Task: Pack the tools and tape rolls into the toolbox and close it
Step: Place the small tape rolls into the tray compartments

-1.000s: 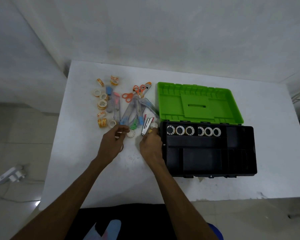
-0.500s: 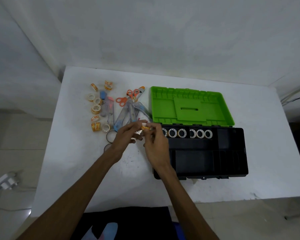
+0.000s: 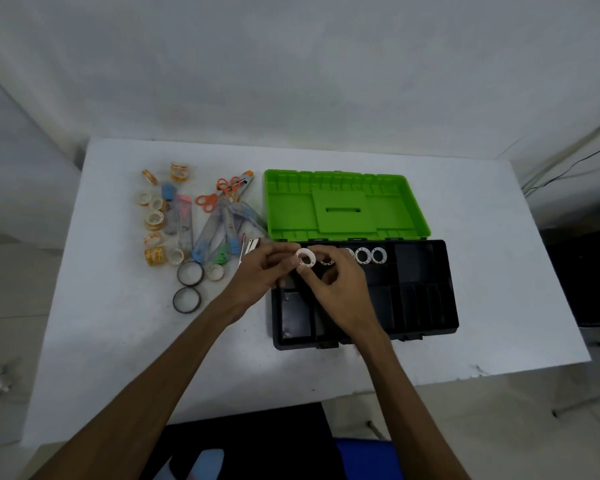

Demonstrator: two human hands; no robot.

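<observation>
Both hands meet over the near-left part of the open toolbox (image 3: 423, 327), black tray, green lid (image 3: 343, 206) flipped open on the far side. Right hand (image 3: 343, 292) and left hand (image 3: 260, 275) both pinch one small white tape roll (image 3: 305, 258) between fingertips, held on edge with its hole facing the camera, above the tray's far-left corner. Which hand carries the load: cannot tell.

Key relation: the row of white rolls (image 3: 369, 255) already standing in the far compartment runs left to right just right of the held roll. The free slot looks to be at the row's left end, directly under and slightly beyond the fingers, so the drop is short, down and away. Right hand is nearer to that row; it covers part of it.

Further left on the white table (image 3: 118, 341): two dark rings (image 3: 187, 286), orange-printed tape rolls (image 3: 155, 233), cutters (image 3: 215, 237), orange scissors (image 3: 219, 195), all unpacked. Most of the task remains.
</observation>
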